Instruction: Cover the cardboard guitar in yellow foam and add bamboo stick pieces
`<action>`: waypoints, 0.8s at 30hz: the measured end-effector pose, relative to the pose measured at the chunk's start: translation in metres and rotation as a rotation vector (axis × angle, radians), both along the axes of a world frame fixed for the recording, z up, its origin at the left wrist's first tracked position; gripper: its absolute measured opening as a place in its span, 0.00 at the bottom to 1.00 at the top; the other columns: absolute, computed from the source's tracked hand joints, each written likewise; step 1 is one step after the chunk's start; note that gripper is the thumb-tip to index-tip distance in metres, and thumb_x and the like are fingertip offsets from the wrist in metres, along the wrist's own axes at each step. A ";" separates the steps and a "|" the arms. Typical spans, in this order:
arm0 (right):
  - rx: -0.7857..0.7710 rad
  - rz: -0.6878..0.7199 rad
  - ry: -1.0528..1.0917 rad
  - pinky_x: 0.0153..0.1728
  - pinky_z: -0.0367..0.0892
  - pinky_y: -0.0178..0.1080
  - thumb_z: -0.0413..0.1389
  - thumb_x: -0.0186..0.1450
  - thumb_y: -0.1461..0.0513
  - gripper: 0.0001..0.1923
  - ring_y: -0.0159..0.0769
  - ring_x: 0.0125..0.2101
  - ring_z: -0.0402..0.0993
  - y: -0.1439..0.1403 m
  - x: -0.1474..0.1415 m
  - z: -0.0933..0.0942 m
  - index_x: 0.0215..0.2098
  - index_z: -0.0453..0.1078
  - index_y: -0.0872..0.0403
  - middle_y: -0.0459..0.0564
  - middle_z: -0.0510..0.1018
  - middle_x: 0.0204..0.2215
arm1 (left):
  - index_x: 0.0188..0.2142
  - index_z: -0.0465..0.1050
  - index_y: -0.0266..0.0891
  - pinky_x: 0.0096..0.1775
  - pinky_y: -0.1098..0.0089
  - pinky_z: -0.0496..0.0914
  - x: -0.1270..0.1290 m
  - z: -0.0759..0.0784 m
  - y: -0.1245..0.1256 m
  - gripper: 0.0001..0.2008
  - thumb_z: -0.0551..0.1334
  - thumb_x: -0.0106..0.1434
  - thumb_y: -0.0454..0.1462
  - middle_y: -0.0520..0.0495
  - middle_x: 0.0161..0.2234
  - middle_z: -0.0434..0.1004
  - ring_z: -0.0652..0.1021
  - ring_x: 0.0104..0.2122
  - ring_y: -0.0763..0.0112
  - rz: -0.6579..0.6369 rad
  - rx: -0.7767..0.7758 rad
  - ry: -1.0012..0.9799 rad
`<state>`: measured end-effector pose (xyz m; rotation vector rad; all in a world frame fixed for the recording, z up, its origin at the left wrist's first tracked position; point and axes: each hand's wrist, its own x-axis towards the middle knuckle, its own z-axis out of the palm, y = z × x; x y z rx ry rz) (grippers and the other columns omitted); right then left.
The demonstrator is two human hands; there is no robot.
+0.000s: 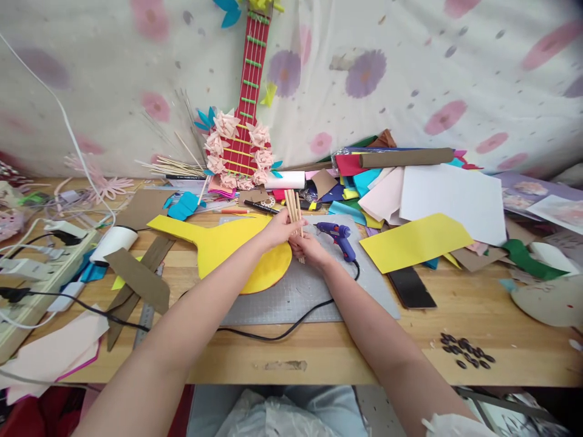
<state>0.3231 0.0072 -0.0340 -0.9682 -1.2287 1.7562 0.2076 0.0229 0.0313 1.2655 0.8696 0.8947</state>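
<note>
Roughly centre of the bench, both hands met over the grey cutting mat [291,291]. My left hand [277,230] and right hand [310,249] were closed together around a small bundle of wooden sticks [294,209], held upright with the tips pointing to the far side, just above the round end of the yellow guitar-shaped cutout [228,243]. Blue glue gun [337,237] lay just right of the right hand, cord trailing toward the near edge. Finished red guitar model [243,142] leaned against the far cloth. My judgement: square the stick ends against the mat before loosening the grip, keep fingers low on the bundle, and mind the gun's nozzle, which sat close to the right wrist.
</note>
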 end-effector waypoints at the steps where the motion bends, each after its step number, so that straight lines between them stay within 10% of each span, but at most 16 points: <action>1: -0.049 0.076 0.023 0.14 0.37 0.29 0.57 0.52 0.45 0.26 0.19 0.12 0.39 -0.002 0.003 0.002 0.18 0.48 0.52 0.34 0.48 0.11 | 0.35 0.63 0.36 0.40 0.62 0.70 0.003 -0.002 -0.001 0.08 0.59 0.55 0.29 0.48 0.28 0.75 0.77 0.33 0.69 0.021 -0.019 0.003; 14: -0.122 0.088 0.077 0.13 0.37 0.27 0.59 0.52 0.47 0.23 0.18 0.12 0.39 -0.006 0.010 0.001 0.23 0.53 0.53 0.32 0.48 0.12 | 0.33 0.68 0.35 0.43 0.63 0.69 -0.013 -0.006 0.009 0.08 0.63 0.51 0.32 0.47 0.32 0.76 0.76 0.34 0.70 0.049 0.151 0.209; 18: -0.095 -0.121 -0.088 0.12 0.38 0.28 0.58 0.52 0.45 0.23 0.20 0.11 0.41 -0.008 0.005 0.004 0.27 0.55 0.51 0.32 0.50 0.11 | 0.37 0.70 0.36 0.48 0.62 0.66 -0.072 -0.004 0.027 0.10 0.60 0.53 0.32 0.43 0.41 0.75 0.75 0.42 0.67 0.226 0.327 0.451; 24: -0.022 -0.074 -0.242 0.10 0.39 0.29 0.58 0.51 0.44 0.23 0.21 0.11 0.44 -0.013 -0.005 0.009 0.28 0.60 0.52 0.35 0.52 0.11 | 0.30 0.72 0.36 0.49 0.62 0.62 -0.185 0.013 0.044 0.14 0.61 0.43 0.22 0.48 0.31 0.74 0.73 0.44 0.58 0.321 0.400 1.082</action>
